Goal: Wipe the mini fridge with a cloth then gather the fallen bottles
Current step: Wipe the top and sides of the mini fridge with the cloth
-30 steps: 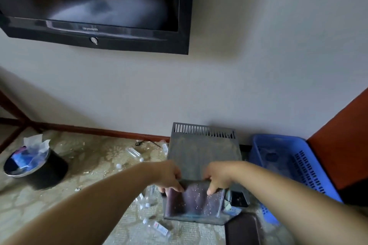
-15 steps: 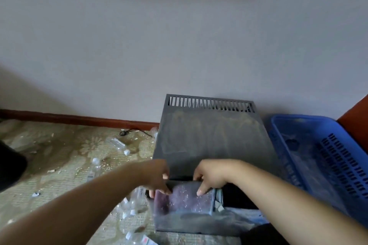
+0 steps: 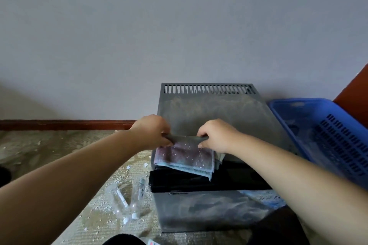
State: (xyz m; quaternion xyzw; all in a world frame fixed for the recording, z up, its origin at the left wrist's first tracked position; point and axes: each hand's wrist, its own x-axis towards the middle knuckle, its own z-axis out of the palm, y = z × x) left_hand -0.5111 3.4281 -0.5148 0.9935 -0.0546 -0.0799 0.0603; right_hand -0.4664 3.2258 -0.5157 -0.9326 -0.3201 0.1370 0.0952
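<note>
A grey, dusty mini fridge (image 3: pixel 211 113) stands against the wall, with a slotted vent along its back edge. Over its front top edge a folded purple-and-teal cloth (image 3: pixel 186 158) hangs, speckled with white bits. My left hand (image 3: pixel 153 131) grips the cloth's upper left corner. Its upper right corner is pinched by my right hand (image 3: pixel 216 135). The cloth's top edge is stretched between the two hands. Two clear empty bottles (image 3: pixel 135 195) lie on the carpet left of the fridge's front.
A blue plastic basket (image 3: pixel 326 135) sits right of the fridge, beside a reddish-brown panel (image 3: pixel 356 93). The patterned carpet (image 3: pixel 59 145) is littered with white debris. A red-brown skirting board (image 3: pixel 65 124) runs along the wall. Another bottle's label shows at the bottom edge.
The view has tilted down and moved closer; the television and bin have left the frame. Both hands have lifted the cloth's top edge onto the fridge's top.
</note>
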